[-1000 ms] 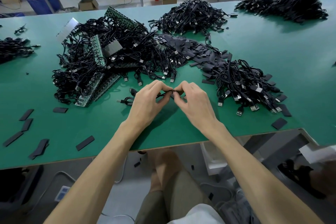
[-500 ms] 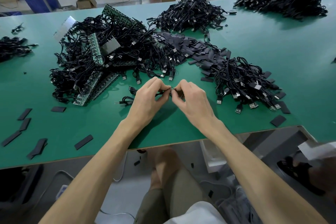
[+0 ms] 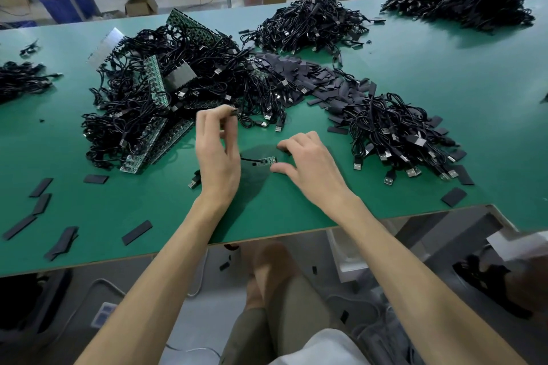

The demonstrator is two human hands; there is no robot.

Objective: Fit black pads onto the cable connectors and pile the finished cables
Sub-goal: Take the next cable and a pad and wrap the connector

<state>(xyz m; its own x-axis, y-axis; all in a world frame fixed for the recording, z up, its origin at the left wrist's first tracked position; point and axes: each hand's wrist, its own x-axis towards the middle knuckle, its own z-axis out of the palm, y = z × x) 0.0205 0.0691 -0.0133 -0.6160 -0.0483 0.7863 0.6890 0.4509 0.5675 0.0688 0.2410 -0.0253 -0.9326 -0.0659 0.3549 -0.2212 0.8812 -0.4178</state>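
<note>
Your left grip (image 3: 218, 157) is drawing away from the right grip (image 3: 308, 163). A second ago both were pinching one cable end together, tip to tip; now they are standing apart.

Left grip: thumb and forefinger are pressing together on a small dark piece (image 3: 233, 111), raised beyond the green board (image 3: 267, 160) toward the cable tangle (image 3: 166, 98). Whether that piece is a pad or part of a cable, you cannot tell at this size.

Right grip: the fingers are hanging loosely spread and holding nothing. The thumb tip is resting just beside the green board on its right, and the forefinger is arching beyond it.

The green board is lying bare on the surface (image 3: 415, 74) between the two grips, held by neither, with its thin lead running left behind your left grip. A USB plug (image 3: 194, 182) is showing to the board's left, by your left wrist.

Reading: the joint pinch is ending with this connector uncovered, so you are probably restarting the fitting step rather than finishing it. The pad heap (image 3: 311, 80) is lying well beyond the board. The cable pile (image 3: 394, 133), likely the finished lot, is lying to the board's right.
</note>
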